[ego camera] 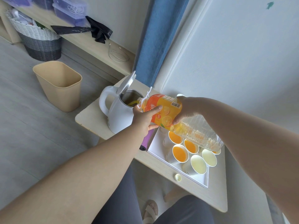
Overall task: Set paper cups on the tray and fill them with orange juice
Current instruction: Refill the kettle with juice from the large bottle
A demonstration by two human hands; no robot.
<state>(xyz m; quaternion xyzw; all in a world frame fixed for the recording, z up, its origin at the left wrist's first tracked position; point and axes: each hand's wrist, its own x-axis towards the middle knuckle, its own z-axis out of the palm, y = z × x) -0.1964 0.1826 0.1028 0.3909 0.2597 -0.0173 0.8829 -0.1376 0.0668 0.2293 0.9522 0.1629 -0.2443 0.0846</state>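
Note:
A large clear juice bottle (168,113) with an orange label lies tipped on its side, its mouth over the open white kettle (118,115). A thin stream of orange juice runs into the kettle. My left hand (144,118) grips the bottle near the neck from below. My right hand (186,109) grips its middle from above. Under the bottle's base, a white tray (155,145) holds several paper cups: three with orange juice, such as one at the front (179,153), and two empty ones (198,164).
The kettle's lid stands open. A yellow bottle cap (177,177) lies on the table's front edge. A purple object (145,140) sits left of the tray. A beige bin (59,85) and a woven basket (37,39) stand on the floor.

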